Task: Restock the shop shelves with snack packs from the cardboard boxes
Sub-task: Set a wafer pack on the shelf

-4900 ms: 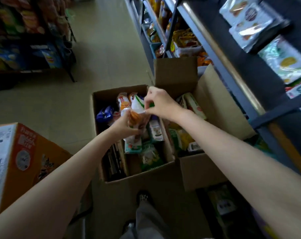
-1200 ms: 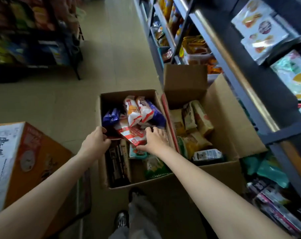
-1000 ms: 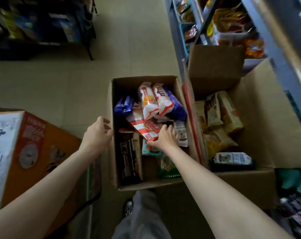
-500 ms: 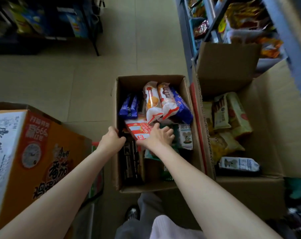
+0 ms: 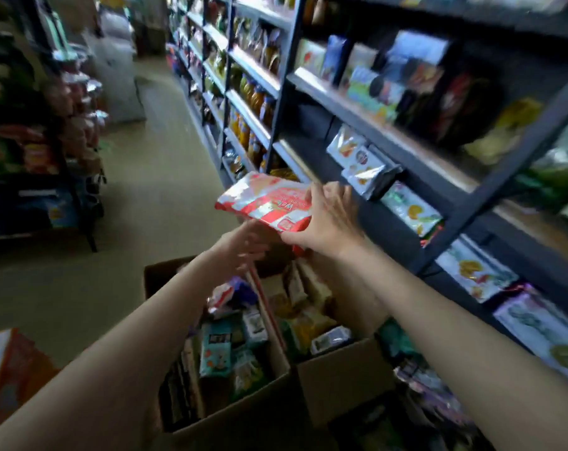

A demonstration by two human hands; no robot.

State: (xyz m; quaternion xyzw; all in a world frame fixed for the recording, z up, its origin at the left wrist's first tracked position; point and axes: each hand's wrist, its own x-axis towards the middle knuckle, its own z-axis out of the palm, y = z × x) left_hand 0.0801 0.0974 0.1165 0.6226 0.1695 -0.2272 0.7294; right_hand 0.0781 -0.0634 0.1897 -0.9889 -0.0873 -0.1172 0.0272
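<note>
My right hand (image 5: 328, 222) grips a red-and-white snack pack (image 5: 264, 201), holding it flat in the air above the boxes, beside the dark shelf unit (image 5: 367, 107). Just below the pack, my left hand (image 5: 242, 247) is blurred with its fingers spread; I cannot see it touching the pack. Two open cardboard boxes stand on the floor below: the left box (image 5: 230, 421) holds mixed snack packs, the right box (image 5: 338, 372) holds yellow and beige packs.
The dark shelves on the right carry packs of biscuits and snacks, with bottles (image 5: 256, 102) further down the aisle. An orange carton (image 5: 12, 369) stands at the lower left. Another rack of snacks (image 5: 32, 135) lines the left side of the tan floor.
My right hand has lifted the red-and-white pack out of the left box and up toward the shelves. My left hand left the box rim and rose under the pack. The view tilted up.
</note>
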